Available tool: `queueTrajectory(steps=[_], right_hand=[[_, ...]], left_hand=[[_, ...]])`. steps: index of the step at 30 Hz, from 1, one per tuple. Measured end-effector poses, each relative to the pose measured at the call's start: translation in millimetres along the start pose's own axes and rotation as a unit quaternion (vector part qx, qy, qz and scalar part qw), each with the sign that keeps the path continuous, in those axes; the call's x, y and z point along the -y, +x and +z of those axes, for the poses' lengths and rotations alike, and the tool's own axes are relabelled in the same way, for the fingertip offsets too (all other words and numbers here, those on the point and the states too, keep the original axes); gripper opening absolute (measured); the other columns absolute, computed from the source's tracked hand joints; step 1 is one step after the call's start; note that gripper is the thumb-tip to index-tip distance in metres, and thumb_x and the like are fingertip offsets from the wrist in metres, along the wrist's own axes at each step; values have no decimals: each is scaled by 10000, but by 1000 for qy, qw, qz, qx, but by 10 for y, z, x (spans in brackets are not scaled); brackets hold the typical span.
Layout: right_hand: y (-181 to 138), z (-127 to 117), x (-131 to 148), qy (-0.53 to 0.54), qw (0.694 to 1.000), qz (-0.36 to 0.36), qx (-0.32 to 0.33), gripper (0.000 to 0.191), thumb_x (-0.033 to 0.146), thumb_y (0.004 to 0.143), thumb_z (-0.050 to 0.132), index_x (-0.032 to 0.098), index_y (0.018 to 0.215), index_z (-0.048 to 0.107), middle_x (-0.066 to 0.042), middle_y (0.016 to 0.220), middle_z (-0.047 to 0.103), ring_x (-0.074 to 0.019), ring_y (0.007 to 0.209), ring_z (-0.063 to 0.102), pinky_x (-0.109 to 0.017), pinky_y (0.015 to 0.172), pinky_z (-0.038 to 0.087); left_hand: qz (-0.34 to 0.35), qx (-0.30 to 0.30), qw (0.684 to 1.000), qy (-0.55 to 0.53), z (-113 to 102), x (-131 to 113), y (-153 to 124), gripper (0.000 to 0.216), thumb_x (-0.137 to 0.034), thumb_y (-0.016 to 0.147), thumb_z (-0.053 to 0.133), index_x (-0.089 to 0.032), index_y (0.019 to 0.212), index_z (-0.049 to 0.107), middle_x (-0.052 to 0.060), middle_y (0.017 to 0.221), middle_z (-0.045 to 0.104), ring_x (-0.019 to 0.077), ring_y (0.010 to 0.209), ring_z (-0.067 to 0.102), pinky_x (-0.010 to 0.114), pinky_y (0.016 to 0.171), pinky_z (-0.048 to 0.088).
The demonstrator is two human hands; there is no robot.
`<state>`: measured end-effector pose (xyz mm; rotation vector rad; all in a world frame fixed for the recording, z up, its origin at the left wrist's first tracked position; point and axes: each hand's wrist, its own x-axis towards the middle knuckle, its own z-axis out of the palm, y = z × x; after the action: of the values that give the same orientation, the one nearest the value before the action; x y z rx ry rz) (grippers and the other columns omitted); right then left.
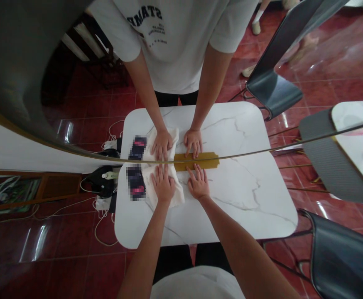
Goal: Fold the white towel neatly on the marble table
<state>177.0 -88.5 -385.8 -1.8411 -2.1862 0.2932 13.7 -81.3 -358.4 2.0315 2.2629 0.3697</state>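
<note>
My left hand (pixel 163 184) lies flat with fingers outstretched on a white cloth (pixel 177 197) on the marbled white table (pixel 231 216). To its right, my right hand (pixel 199 182) rests with its fingers spread, fingertips touching the edge of a flat gold-coloured strip (pixel 211 164). That strip lies along the bottom of a large mirror (pixel 237 133), which shows both hands, the cloth and the strip again. Left of the cloth is a dark rectangular item (pixel 136 182) with a pink mark, its details blurred out. Neither hand grips anything.
A black chair (pixel 343 249) stands at the right. Beyond the table's left end are a black object (pixel 102 181) and loose white cables (pixel 102 232). A grey ribbed surface (pixel 334 166) with a white top sits at far right. The floor (pixel 60 265) is red tile.
</note>
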Motion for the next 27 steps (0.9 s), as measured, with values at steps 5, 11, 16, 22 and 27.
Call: queueTrajectory(steps=[5, 11, 16, 22, 27], right_hand=[[4, -2, 7, -3, 1000, 2, 1, 596, 252, 867, 465, 270, 1437, 291, -45, 1538, 174, -236, 1392, 180, -470, 1136, 131], [8, -1, 3, -3, 1000, 0, 3, 610, 255, 859, 473, 270, 1440, 289, -45, 1537, 177, -245, 1391, 180, -471, 1138, 123], [10, 3, 0, -2, 1000, -1, 4, 592, 259, 869, 455, 266, 1438, 292, -48, 1530, 199, -237, 1393, 178, -471, 1137, 124], [11, -1, 7, -2, 1000, -1, 4, 592, 252, 864, 460, 254, 1435, 301, -51, 1530, 199, -231, 1399, 158, -467, 1139, 120], [10, 1, 3, -5, 1000, -4, 1, 601, 251, 858, 466, 249, 1435, 301, -52, 1533, 189, -233, 1399, 156, -468, 1141, 120]], left_hand=[[54, 20, 998, 1, -44, -8, -153, 547, -220, 885, 408, -273, 1423, 326, 51, 1516, 258, 235, 1405, 200, 507, 1139, 135], [63, 29, 998, -5, -75, 18, -126, 534, -284, 876, 465, -310, 1401, 366, 35, 1517, 257, 260, 1407, 188, 521, 1133, 150], [43, 11, 999, -6, -63, 8, -4, 530, -274, 877, 454, -289, 1401, 372, 38, 1512, 273, 265, 1406, 191, 529, 1132, 147], [29, 12, 999, -10, -31, 3, 86, 503, -262, 879, 443, -267, 1381, 411, 63, 1497, 309, 274, 1393, 228, 536, 1125, 156], [22, 11, 1000, -7, -20, -1, 154, 476, -269, 883, 439, -247, 1359, 444, 80, 1465, 368, 265, 1385, 251, 528, 1130, 152]])
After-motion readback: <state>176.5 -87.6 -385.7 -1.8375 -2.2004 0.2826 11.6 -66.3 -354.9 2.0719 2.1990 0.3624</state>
